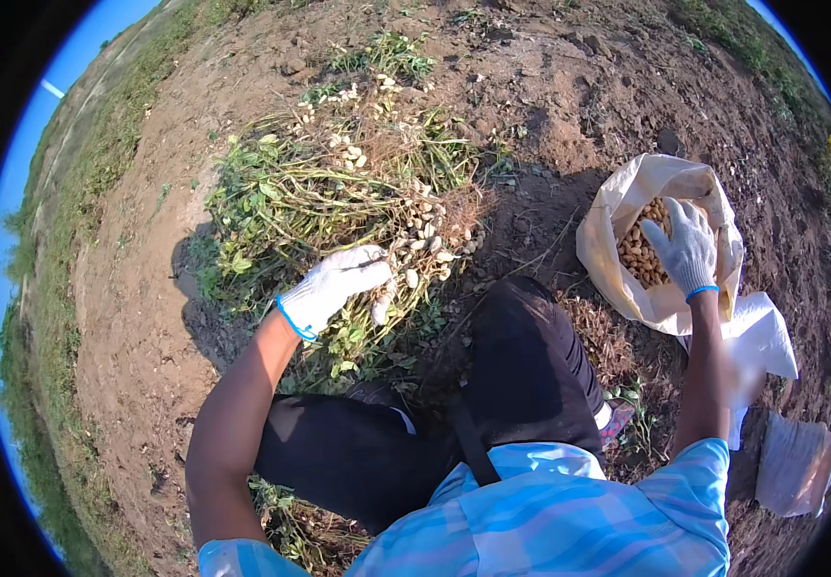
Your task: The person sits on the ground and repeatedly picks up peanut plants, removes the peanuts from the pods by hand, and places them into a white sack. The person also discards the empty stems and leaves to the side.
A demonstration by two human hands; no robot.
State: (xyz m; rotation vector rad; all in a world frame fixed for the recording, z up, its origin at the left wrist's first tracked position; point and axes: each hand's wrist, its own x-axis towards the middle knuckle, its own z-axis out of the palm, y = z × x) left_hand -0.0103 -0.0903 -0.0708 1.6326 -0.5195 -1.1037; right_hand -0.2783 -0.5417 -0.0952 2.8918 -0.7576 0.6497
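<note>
A heap of uprooted peanut plants [293, 195] lies on the soil before me, with pale peanut pods [422, 231] clustered on its roots. My left hand [347, 281], in a white knit glove with a blue cuff edge, is at the near side of the heap, its fingers closed on a peanut plant beside the pods. To the right stands an open cream-coloured sack [603, 238] with many loose peanuts [639, 252] inside. My right hand [685, 241], gloved alike, is in the sack's mouth over the peanuts, fingers spread; whether its palm holds any pods is hidden.
My bent knees in dark trousers [523, 353] lie between heap and sack. White sheeting [758, 332] touches the sack's near side, and another pale piece of sacking [797, 461] lies farther right. More cut plants [293, 526] lie beside my leg.
</note>
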